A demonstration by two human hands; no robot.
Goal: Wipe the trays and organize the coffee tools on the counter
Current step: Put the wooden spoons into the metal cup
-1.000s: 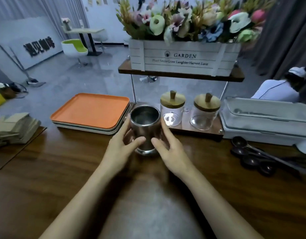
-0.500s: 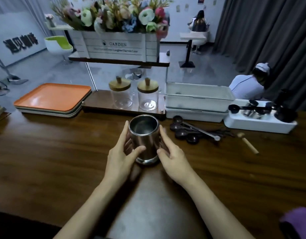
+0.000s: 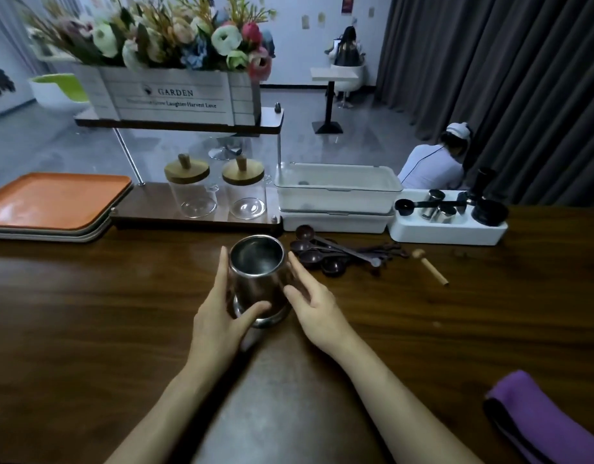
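An empty steel cup (image 3: 258,267) stands upright on the dark wooden counter (image 3: 88,313). My left hand (image 3: 221,316) grips its left side, thumb curled across the front near the base. My right hand (image 3: 314,304) lies just right of the cup with straight fingers, thumb tip close to the cup wall; whether it touches is unclear. Several dark measuring spoons (image 3: 325,254) lie in a heap right of the cup. A wooden-handled tool (image 3: 430,266) lies further right. Stacked trays, orange on top (image 3: 51,202), sit at the far left. A purple cloth (image 3: 543,416) lies at the lower right.
A two-tier stand (image 3: 195,217) holds two lidded glass jars (image 3: 218,189) under a flower box (image 3: 168,95). White stacked bins (image 3: 335,195) and a white tray of coffee tools (image 3: 449,226) line the back edge. A person crouches behind the counter at right (image 3: 436,159).
My view has swung right, bringing the spoons, white tray and purple cloth into sight. My right hand has loosened from the cup and drawn slightly away; the left still holds it.
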